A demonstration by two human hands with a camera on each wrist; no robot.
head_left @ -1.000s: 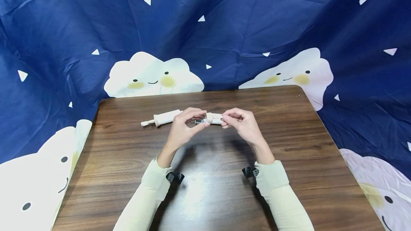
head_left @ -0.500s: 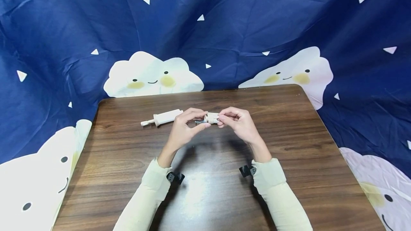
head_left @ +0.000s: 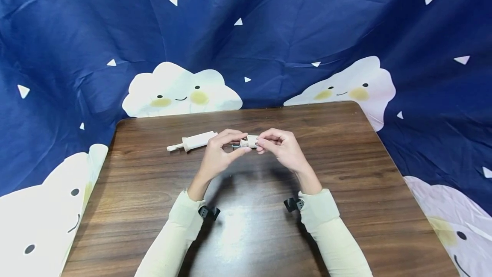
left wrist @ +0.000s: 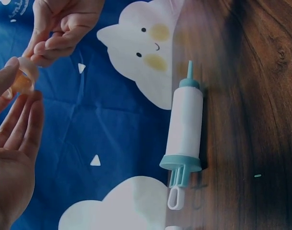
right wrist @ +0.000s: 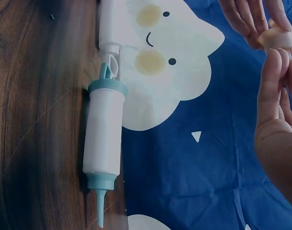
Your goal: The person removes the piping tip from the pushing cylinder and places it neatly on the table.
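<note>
Between my two hands is a small cream ring-shaped piece [right wrist: 277, 40]. Thumb and fingers of my left hand [head_left: 219, 153] grip it from one side, and the left wrist view shows its hollow opening. From the other side my right hand [head_left: 284, 148] pinches at its edge with thumb and forefinger, fingertips partly hiding it. On the table behind the hands lies a white syringe with teal collar, plunger and nozzle [left wrist: 185, 124]; the head view shows little of it. Left of it lies another white syringe with a cream flange [head_left: 197, 141].
The brown wooden table [head_left: 153, 208] ends at a far edge just beyond the syringes. A blue cloth with smiling white clouds [head_left: 269, 33] hangs behind and at both sides. Each wrist carries a small black camera [head_left: 209, 213].
My right hand has moved left, bringing its pinched fingers closer to the left hand and up to the ring-shaped piece. The left hand and both syringes have stayed nearly still.
</note>
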